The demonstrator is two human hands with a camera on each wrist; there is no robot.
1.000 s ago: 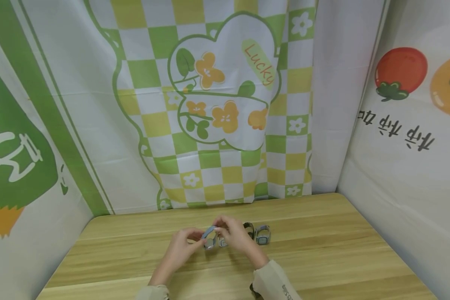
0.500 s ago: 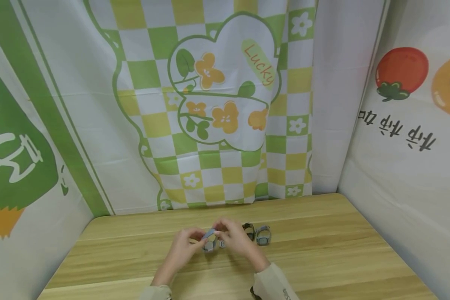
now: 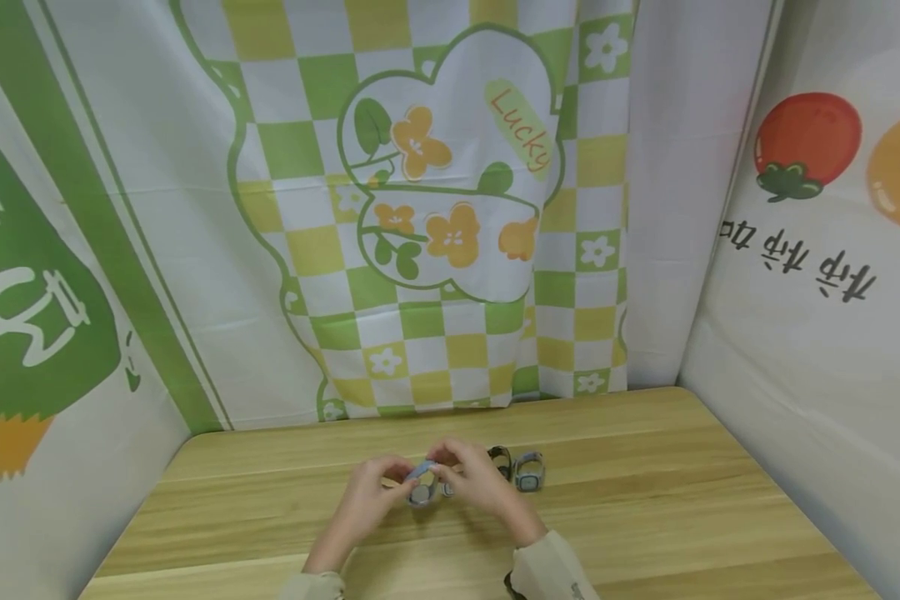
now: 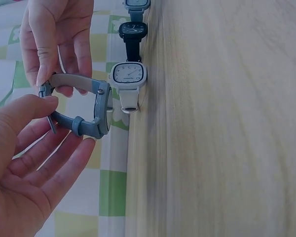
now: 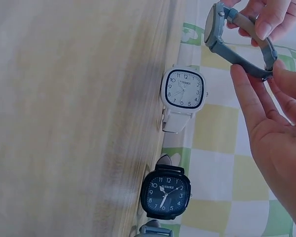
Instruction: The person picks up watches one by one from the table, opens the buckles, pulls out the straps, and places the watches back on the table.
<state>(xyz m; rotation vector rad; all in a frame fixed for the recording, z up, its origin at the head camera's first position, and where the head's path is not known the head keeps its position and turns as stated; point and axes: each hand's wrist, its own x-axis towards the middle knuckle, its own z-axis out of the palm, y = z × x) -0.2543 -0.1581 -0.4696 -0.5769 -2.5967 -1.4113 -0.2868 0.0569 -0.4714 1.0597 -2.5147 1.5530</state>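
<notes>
Both hands hold a blue-grey wristwatch (image 4: pixel 102 111) above the table, its strap bent into a loop and its case hanging low. My left hand (image 3: pixel 375 492) pinches the strap near the metal buckle (image 4: pixel 46 90) between thumb and fingers. From the other side, my right hand (image 3: pixel 476 477) pinches the strap by the buckle. A strap end pokes out at the buckle; whether it is fastened I cannot tell. Just right of the held watch stands a white square watch (image 5: pixel 184 89), partly hidden by my right hand in the head view.
To the right of the white watch, a black watch (image 5: pixel 166 192) and another blue-grey watch (image 3: pixel 528 482) stand in a row on the wooden table (image 3: pixel 645 517). Printed cloth (image 3: pixel 450 333) hangs behind the table's back edge, with more cloth on both sides.
The strap between my fingers looked flatter half a second ago and is more arched now. Both hands keep their pinch in nearly the same place.
</notes>
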